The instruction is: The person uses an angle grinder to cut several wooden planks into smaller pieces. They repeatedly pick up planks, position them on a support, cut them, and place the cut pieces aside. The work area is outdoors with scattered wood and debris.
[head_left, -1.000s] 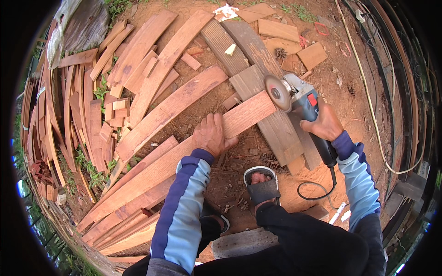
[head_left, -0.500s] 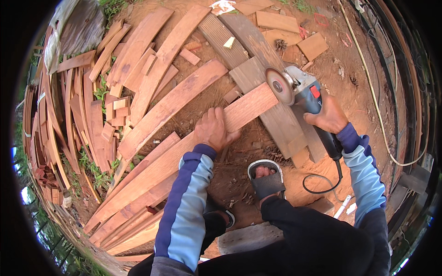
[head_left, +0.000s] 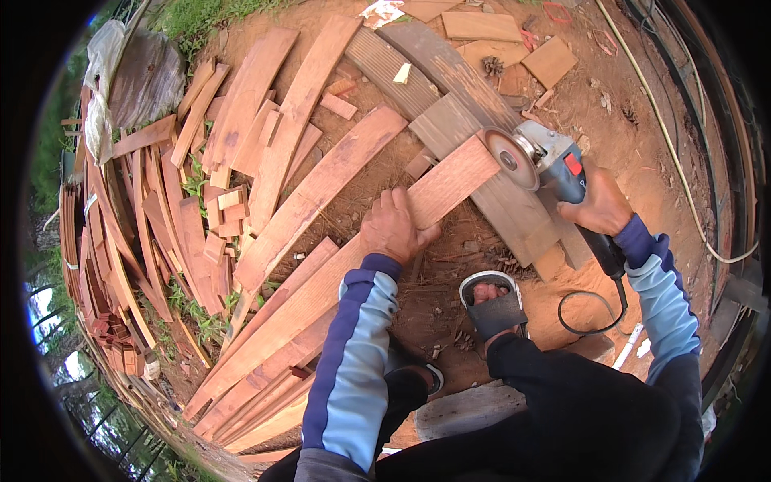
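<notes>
My right hand [head_left: 601, 204] is wrapped round the body of an angle grinder [head_left: 564, 178], blue-grey with a red switch and a black rear end. Its round disc [head_left: 509, 159] stands at the far end of a long reddish wooden plank [head_left: 454, 180]; whether disc and wood touch, I cannot tell. My left hand [head_left: 390, 226] grips that plank from above, a little short of its end, with the thumb on the near side. Under the plank's end lie weathered grey-brown boards [head_left: 514, 217]. A black cord [head_left: 590, 294] loops from the grinder onto the soil.
Many loose planks [head_left: 321, 201] and small offcuts [head_left: 229, 210] cover the ground to the left. My sandalled foot [head_left: 491, 305] is close to the boards. A pale hose or cable [head_left: 671, 177] runs along the right. Square wooden pieces [head_left: 549, 63] lie at the far side.
The whole view has shifted, so everything appears further right and slightly lower. Both hands keep their holds on the plank and the grinder, and the disc remains at the plank's end.
</notes>
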`<state>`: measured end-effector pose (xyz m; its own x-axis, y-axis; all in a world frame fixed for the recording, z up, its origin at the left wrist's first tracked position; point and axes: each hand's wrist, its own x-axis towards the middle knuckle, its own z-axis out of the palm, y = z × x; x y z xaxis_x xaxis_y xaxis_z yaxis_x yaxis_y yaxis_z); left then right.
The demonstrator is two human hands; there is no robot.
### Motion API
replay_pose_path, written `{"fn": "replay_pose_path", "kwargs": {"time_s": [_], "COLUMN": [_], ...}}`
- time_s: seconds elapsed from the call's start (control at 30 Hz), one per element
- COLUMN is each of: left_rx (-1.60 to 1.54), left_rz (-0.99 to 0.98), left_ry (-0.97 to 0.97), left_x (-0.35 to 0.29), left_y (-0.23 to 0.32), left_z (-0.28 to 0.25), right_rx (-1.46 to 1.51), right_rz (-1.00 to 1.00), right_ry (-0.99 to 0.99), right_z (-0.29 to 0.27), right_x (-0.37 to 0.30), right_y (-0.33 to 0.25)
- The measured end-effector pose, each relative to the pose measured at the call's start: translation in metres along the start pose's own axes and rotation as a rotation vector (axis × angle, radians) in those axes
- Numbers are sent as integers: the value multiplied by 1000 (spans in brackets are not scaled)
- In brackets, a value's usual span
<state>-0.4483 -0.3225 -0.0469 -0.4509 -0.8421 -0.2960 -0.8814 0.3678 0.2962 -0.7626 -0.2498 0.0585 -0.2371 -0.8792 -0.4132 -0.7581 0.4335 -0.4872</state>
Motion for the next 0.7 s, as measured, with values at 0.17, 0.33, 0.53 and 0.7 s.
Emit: {"fn": "replay_pose_path", "kwargs": {"time_s": [0.17, 0.33, 0.53, 0.7], "left_rx": [23, 19, 20, 26], "left_rz": [12, 14, 13, 20], "left_ry": [-6, -7, -1, 23], "left_x": [1, 1, 1, 0], "left_y": [-2, -2, -4, -2], "left_z": [3, 5, 5, 5], "right_rx": [-9, -68, -75, -32], "right_rz": [-19, -23, -10, -37], "right_ry": [19, 31, 17, 42], "right_z": [3, 4, 5, 8], "right_x": [0, 5, 12, 17], "right_y": [2, 2, -3, 2]}}
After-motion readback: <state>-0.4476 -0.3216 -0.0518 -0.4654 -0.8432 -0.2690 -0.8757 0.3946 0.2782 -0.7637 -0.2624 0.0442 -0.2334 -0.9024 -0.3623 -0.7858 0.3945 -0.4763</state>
